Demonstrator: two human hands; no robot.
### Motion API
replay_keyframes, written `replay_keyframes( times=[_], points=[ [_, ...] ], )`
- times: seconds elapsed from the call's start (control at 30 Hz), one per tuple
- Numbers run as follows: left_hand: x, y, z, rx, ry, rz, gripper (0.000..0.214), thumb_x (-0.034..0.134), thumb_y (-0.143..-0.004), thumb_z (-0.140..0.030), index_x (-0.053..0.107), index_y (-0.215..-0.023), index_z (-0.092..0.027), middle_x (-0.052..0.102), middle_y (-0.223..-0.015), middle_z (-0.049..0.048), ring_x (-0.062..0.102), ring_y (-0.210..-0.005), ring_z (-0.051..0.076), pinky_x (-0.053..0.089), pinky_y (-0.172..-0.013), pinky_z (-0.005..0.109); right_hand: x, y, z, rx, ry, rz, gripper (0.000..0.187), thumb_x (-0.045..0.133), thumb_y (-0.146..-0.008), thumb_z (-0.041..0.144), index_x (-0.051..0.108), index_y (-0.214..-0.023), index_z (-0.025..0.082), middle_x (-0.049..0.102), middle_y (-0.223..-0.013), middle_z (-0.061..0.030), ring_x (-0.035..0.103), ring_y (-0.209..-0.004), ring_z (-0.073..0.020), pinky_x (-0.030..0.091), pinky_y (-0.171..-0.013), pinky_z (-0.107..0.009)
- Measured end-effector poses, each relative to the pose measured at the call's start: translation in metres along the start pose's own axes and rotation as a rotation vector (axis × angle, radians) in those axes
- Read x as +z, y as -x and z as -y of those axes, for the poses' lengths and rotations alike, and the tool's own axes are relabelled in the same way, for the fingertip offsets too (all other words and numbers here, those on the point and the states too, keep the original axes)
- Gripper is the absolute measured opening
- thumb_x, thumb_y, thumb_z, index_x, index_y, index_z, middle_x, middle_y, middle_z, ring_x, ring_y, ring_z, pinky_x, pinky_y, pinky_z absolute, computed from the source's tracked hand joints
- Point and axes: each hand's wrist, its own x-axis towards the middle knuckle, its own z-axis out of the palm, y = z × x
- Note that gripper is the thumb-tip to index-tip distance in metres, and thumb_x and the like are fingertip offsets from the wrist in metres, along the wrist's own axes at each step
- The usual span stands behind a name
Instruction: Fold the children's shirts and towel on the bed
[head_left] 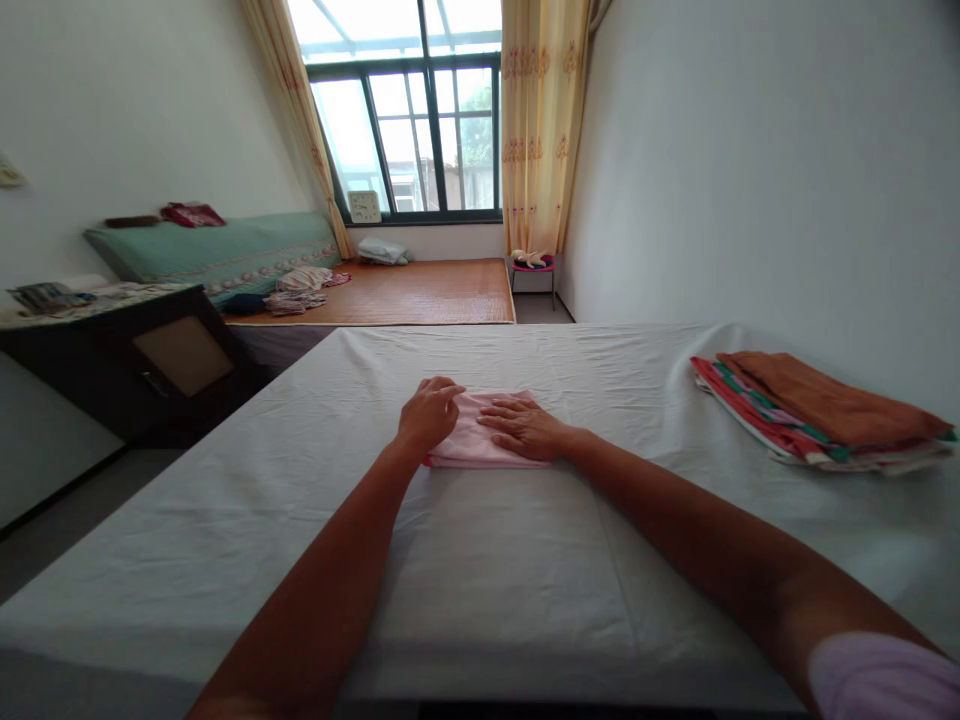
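A folded pink cloth (pixel 491 450) lies flat on the white sheet in front of me; it looks like a garment, but its exact kind does not show. My right hand (pixel 525 425) rests palm down on top of it, open, with the fingers stretched out to the left. At the cloth's left edge is my left hand (pixel 431 412), its fingers curled and the thumb close to the index finger, closed on that edge. A small red strip shows at the cloth's lower left corner.
The white-sheeted surface (pixel 285 500) spreads around the cloth. A stack of folded clothes (pixel 832 405), brown on top, lies at the right by the wall. Behind are a mat-covered bed (pixel 442 290) with clothes, a dark cabinet (pixel 150 370) and a small stool (pixel 534 265).
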Motion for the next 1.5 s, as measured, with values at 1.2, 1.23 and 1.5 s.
replay_keyframes(
  times=[1.2, 1.23, 1.5],
  points=[
    [0.033, 0.007, 0.006, -0.109, -0.055, 0.348, 0.056, 0.02, -0.096, -0.049, 0.029, -0.147, -0.029, 0.028, -0.155, 0.0028, 0.021, -0.143, 0.024, 0.021, -0.114, 0.045, -0.024, 0.017, -0.015, 0.614, -1.29, -0.509, 0.04, 0.078, -0.059, 0.037, 0.062, -0.089, 0.015, 0.068, -0.075, -0.0012, 0.06, -0.066, -0.0162, 0.046, -0.06, -0.026],
    [0.032, 0.007, 0.006, -0.11, -0.069, 0.358, 0.055, 0.021, -0.096, -0.048, 0.031, -0.147, -0.029, 0.028, -0.155, 0.0033, 0.022, -0.143, 0.025, 0.021, -0.113, 0.045, -0.029, 0.02, -0.02, 0.648, -1.3, -0.551, 0.041, 0.078, -0.058, 0.036, 0.062, -0.09, 0.016, 0.068, -0.076, -0.0009, 0.06, -0.065, -0.016, 0.047, -0.059, -0.026],
    [0.03, 0.008, 0.012, -0.072, -0.107, 0.386, 0.056, 0.023, -0.095, -0.048, 0.033, -0.146, -0.026, 0.027, -0.155, 0.0043, 0.022, -0.143, 0.024, 0.02, -0.114, 0.045, -0.065, 0.041, -0.049, 0.718, -1.255, -0.862, 0.046, 0.078, -0.056, 0.037, 0.061, -0.095, 0.02, 0.069, -0.081, 0.0009, 0.061, -0.07, -0.0169, 0.05, -0.063, -0.027]
  ],
)
